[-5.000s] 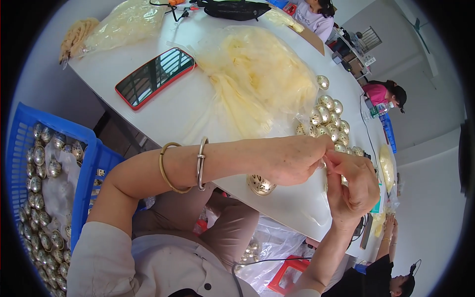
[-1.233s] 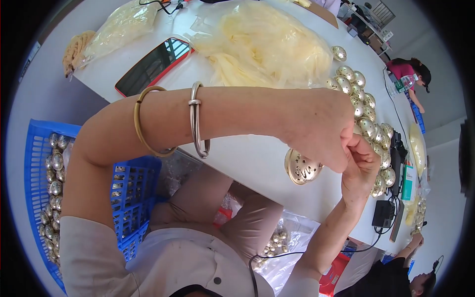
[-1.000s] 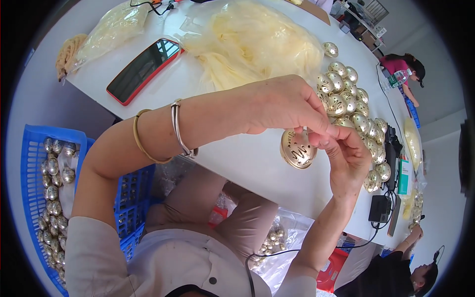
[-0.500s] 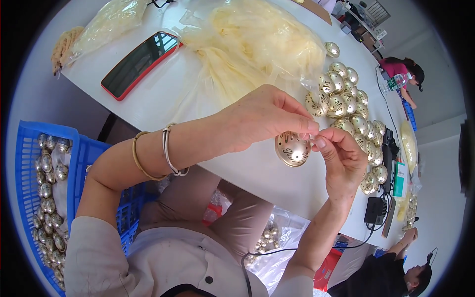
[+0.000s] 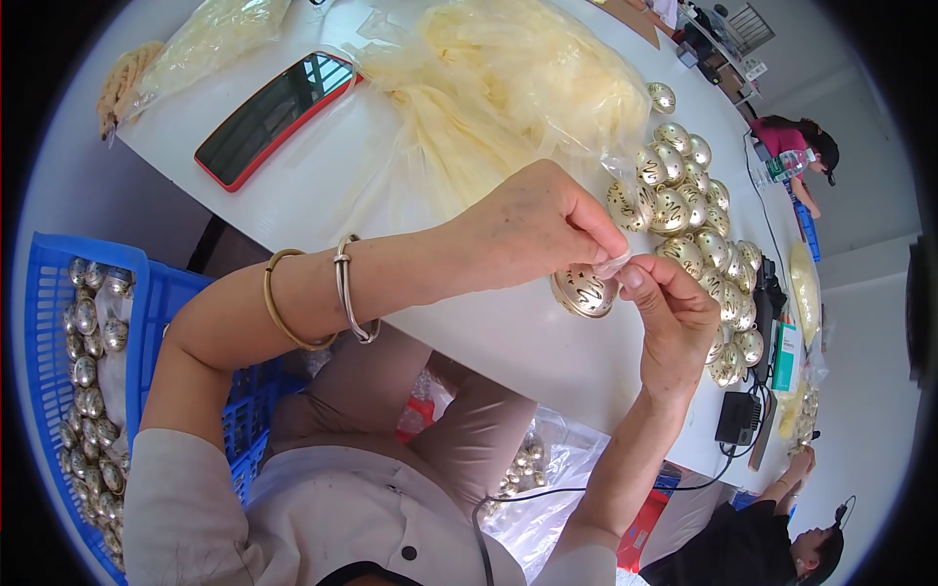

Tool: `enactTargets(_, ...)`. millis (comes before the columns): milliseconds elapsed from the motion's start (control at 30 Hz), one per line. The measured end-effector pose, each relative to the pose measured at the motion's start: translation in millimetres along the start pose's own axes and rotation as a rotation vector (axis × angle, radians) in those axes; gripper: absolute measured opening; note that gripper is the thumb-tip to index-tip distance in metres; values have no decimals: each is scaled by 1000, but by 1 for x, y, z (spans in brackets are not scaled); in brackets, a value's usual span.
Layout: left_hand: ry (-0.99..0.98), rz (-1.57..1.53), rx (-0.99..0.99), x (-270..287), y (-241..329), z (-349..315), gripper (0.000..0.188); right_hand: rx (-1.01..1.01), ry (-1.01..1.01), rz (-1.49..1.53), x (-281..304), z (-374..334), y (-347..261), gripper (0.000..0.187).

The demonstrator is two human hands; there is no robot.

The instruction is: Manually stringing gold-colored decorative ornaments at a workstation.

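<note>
A shiny gold ball ornament (image 5: pixel 583 295) with dark script and small marks hangs below my fingertips, partly covered by them. At its top is a small piece of pale, sheer ribbon (image 5: pixel 613 263). My left hand (image 5: pixel 532 227) pinches this ribbon between thumb and fingers. From the other side my right hand (image 5: pixel 674 308) is closed, thumb against forefinger, on the ribbon beside the ornament's top. How the ribbon joins the ornament is hidden by the fingers. Many similar gold ornaments (image 5: pixel 672 210) lie grouped on the white table (image 5: pixel 469 337), just beyond my right hand.
Pale yellow ribbon in a clear bag (image 5: pixel 528 88) covers the table's far middle. A red-edged phone (image 5: pixel 277 122) lies to its left. A blue crate (image 5: pixel 147 322) of ornaments stands at left. A black power adapter (image 5: pixel 739 418) sits at right. Two people work beyond.
The ornament has tilted and risen slightly, with more of it behind my fingers. More pale ribbon shows between my fingertips. Both hands keep their pinch.
</note>
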State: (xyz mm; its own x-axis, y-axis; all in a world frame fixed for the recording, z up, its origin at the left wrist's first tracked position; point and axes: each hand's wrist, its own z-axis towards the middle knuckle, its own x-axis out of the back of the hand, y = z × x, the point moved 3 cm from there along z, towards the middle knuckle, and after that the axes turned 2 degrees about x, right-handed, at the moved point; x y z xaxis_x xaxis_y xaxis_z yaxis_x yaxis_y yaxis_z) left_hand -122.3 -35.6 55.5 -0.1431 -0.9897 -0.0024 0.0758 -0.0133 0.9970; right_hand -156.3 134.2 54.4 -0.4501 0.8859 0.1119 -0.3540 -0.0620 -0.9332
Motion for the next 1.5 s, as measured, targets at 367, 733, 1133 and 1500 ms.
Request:
enactTargets(367, 43, -164, 1, 2, -9, 1, 17, 55, 19, -76, -5, 0, 1, 10)
enactTargets(733, 117, 124, -46, 0, -1, -1, 15, 11, 41, 23, -8, -1, 7, 10)
enactTargets(1133, 163, 489, -297, -7, 9, -9, 9, -66, 23, 204, -12, 0, 5, 20)
enactTargets(1500, 73, -144, 101, 9, -3, -6, 16, 30, -123, -262, -18, 5, 14, 25)
